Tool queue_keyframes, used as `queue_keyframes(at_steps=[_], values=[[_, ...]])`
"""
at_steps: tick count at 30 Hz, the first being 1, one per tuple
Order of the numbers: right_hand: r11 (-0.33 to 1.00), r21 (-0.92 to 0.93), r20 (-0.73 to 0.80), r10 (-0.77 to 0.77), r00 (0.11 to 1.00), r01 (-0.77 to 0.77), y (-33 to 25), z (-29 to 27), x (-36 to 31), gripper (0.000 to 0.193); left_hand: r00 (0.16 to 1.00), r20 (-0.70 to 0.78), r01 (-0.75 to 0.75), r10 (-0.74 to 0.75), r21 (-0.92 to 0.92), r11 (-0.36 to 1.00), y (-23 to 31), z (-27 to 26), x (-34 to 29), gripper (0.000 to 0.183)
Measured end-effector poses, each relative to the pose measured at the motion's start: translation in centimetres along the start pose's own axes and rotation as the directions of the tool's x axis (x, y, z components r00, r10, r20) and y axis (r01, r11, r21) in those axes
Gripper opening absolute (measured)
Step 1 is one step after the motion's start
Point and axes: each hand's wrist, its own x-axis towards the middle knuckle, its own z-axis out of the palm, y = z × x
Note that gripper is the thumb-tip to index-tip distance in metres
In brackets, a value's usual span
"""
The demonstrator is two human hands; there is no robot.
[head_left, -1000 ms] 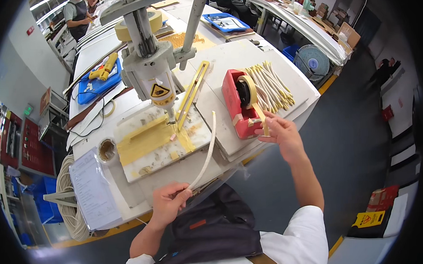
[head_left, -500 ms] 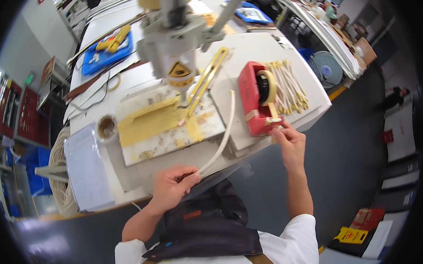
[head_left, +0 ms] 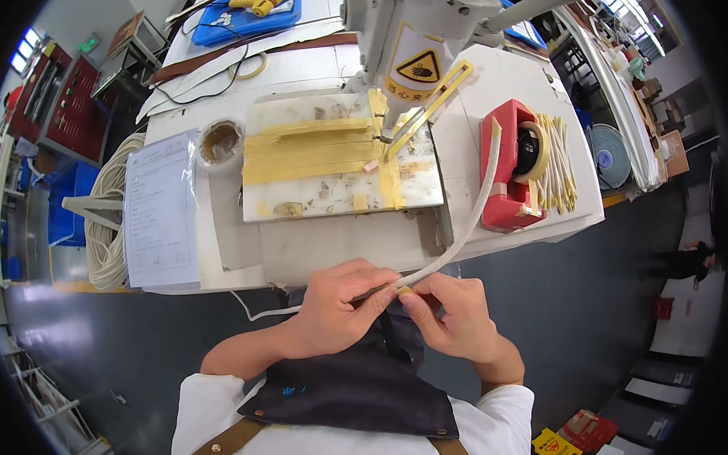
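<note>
Both my hands meet just below the bench edge; left hand (head_left: 335, 309) pinches the white cord (head_left: 468, 220), right hand (head_left: 455, 316) presses a small bit of tan tape (head_left: 401, 290) at the same spot; cord arcs up & right over the bench to the red tape dispenser (head_left: 510, 174); taped-up white plate (head_left: 338, 160) sits under the machine head (head_left: 409, 29); paper sheet (head_left: 161, 210) lies at left.

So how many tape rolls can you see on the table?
2: one tape roll mounted in the red dispenser at right, another roll lying flat beside the paper sheet. Others may be hidden.
</note>
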Motion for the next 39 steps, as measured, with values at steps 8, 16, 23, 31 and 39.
queue_keyframes(at_steps=[8, 16, 23, 31, 39], values=[[0.999, -0.024, -0.027, 0.034, 0.999, -0.035, -0.3, 0.6, -0.1, 0.011, 0.993, -0.05, -0.098, 0.106, 0.131, 0.987, -0.1, 0.2, -0.5, 0.02], [0.979, 0.053, -0.016, 0.197, 0.98, -0.196, -0.7, 0.1, -0.3, 0.014, 0.951, -0.108, -0.26, 0.29, 0.229, 0.938, -0.5, 0.8, -0.4, 0.021], [0.972, 0.09, 0.091, 0.211, 0.973, -0.219, -0.2, -0.5, -0.8, 0.017, 0.991, 0.044, 0.131, -0.124, -0.256, 0.958, 0.4, 0.4, -0.3, 0.009], [0.972, 0.005, 0.028, 0.234, 0.972, -0.235, -0.7, -1.0, -0.5, 0.011, 0.996, 0.053, 0.073, -0.066, -0.14, 0.987, 0.9, 0.8, 0.0, 0.013], [0.997, -0.012, -0.001, 0.081, 0.997, -0.081, 1.3, -1.7, 0.0, 0.018, 0.967, -0.026, -0.241, 0.253, 0.234, 0.942, 0.2, 1.8, -0.5, 0.014]])
